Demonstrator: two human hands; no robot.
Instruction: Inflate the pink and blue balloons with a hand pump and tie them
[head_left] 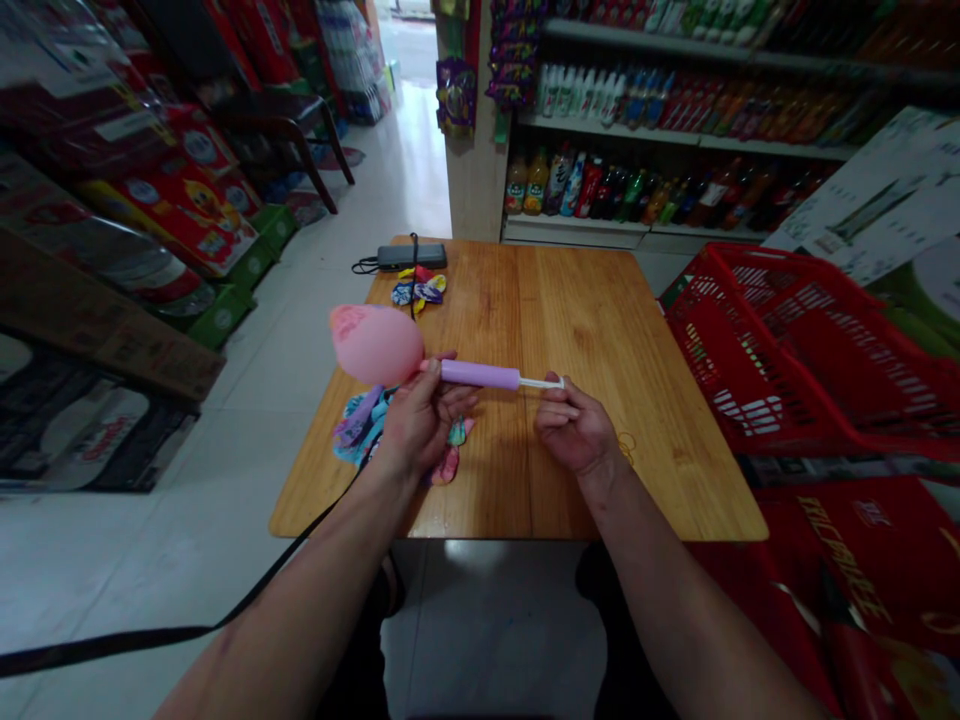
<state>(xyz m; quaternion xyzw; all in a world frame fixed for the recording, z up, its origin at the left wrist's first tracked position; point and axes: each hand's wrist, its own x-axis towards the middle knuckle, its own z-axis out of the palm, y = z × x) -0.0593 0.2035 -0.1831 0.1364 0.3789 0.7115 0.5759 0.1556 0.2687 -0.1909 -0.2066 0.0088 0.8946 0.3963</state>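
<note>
A pink balloon [381, 343], partly inflated, sits on the nozzle end of a purple hand pump [480, 374]. My left hand [420, 410] is closed where the balloon's neck meets the pump, thumb on top. With its fingers curled, my right hand [576, 425] grips the end of the pump's white rod [538, 383], which is drawn partly out of the barrel. Limp, colourful balloons [360, 425] lie on the table under and beside my left hand, which hides some of them. Thin yellow rubber bands [626, 448] rest right of my right hand.
On the wooden table [577, 300], a grey device [411, 257] with a black cord and more limp balloons [420, 290] lie far left. A black strap [247, 600] runs past my left forearm. Red baskets [757, 360] stand at the right; drink shelves [600, 225] are behind.
</note>
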